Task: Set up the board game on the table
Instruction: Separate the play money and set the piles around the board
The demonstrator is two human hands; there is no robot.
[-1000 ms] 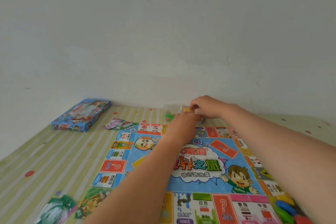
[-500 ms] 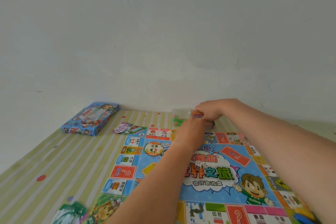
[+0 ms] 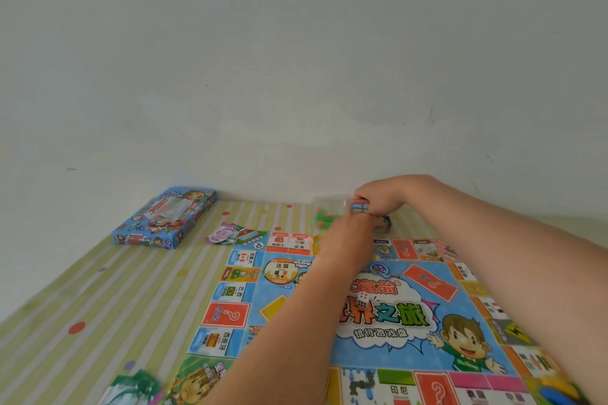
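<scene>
Table: striped cloth, and the game is spread over its far and right parts.
Board: unfolded and lying flat, face up. The big step looks done.
Box: set aside at the far left near the wall, well apart from the board.
Right hand: past the board's far edge, fingers curled, pinching a small card stack.
Left hand: reaches up to meet that stack; its fingers are hidden behind its own back, so I cannot tell its grip.
Bag: clear, green and red pieces inside, just left of the hands. Not emptied, by the look of it.
Green notes: loose at the near left, unsorted.
Purple note: loose, touching the board's far-left corner.
Die: out already, sitting mid-board.
Progress: roughly midway; cards, money and pieces seem left to place.
</scene>
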